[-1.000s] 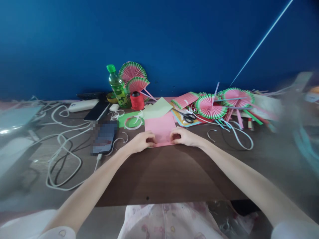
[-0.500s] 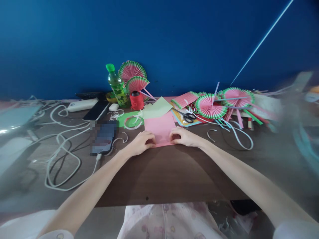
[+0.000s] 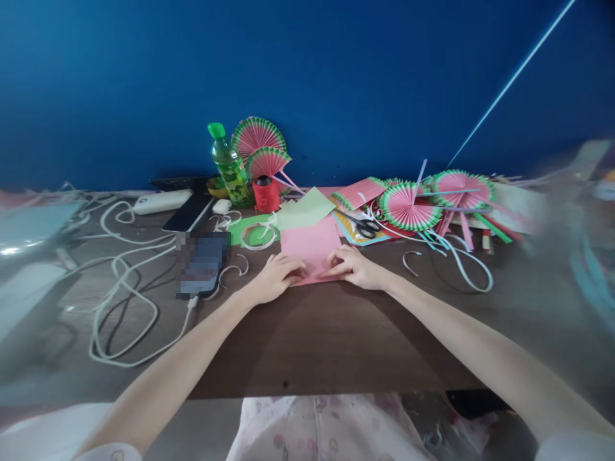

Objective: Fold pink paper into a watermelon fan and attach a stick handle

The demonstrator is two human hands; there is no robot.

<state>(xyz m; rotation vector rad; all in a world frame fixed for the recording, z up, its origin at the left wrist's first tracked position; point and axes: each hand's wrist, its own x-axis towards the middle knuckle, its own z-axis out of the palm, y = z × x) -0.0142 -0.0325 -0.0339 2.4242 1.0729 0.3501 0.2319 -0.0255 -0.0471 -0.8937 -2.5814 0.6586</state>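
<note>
A pink sheet of paper lies flat on the table in front of me, with a fold along its near edge. My left hand is at the near left corner, thumb and fingertips closed on the paper's edge. At the near right part of the same edge, my right hand has its thumb and index finger pinched on the paper. A pale green sheet overlaps the pink paper's far edge. Beside it on the right lie black-handled scissors.
Pleated pink-and-green paper fans lie at right; another fan leans near a green bottle and red spool. On the left are a phone, a power bank and looping white cable. A blue wall stands behind.
My right hand has shifted slightly, its fingertips moving inward onto the paper near the edge. My left fingers have slid a little inward. The whole view has moved a touch.
</note>
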